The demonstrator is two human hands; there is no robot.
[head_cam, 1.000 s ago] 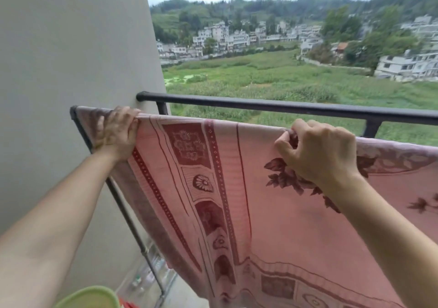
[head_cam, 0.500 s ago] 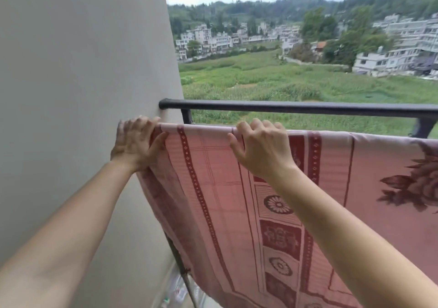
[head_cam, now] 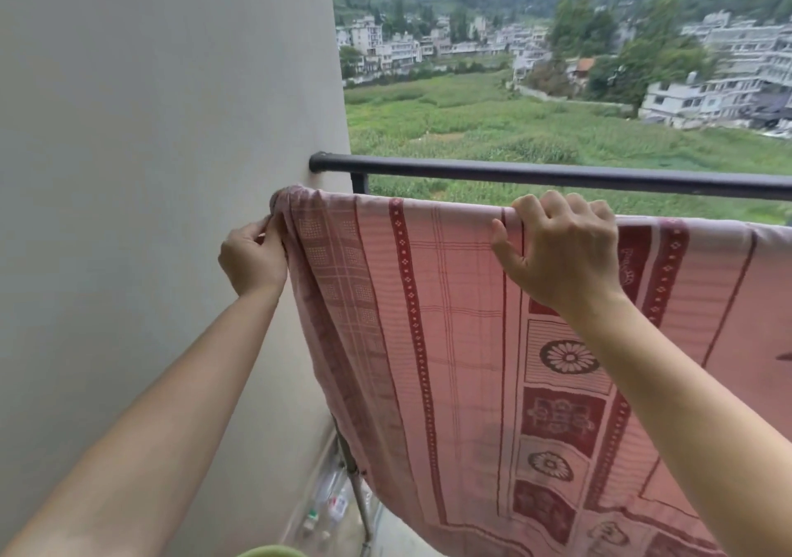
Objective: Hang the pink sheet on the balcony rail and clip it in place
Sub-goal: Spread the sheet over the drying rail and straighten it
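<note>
The pink sheet [head_cam: 454, 320] with dark red bands and flower panels hangs draped over a near bar that it hides, just inside the black balcony rail [head_cam: 535, 176]. My left hand [head_cam: 253, 258] pinches the sheet's bunched left edge close to the wall. Further right, my right hand [head_cam: 561, 248] grips the sheet's top fold, fingers curled over the hidden bar. No clip is in view.
A pale wall [head_cam: 150, 170] stands close on the left, meeting the rail's end. Several bottles [head_cam: 330, 509] lie on the floor below, beside a thin metal leg [head_cam: 360, 501]. A green rim [head_cam: 265, 551] shows at the bottom edge. Fields and buildings lie beyond the rail.
My left hand has dropped from the top of the bar to pinch the sheet's left edge. The sheet has bunched toward the wall. My right hand has shifted left along the fold.
</note>
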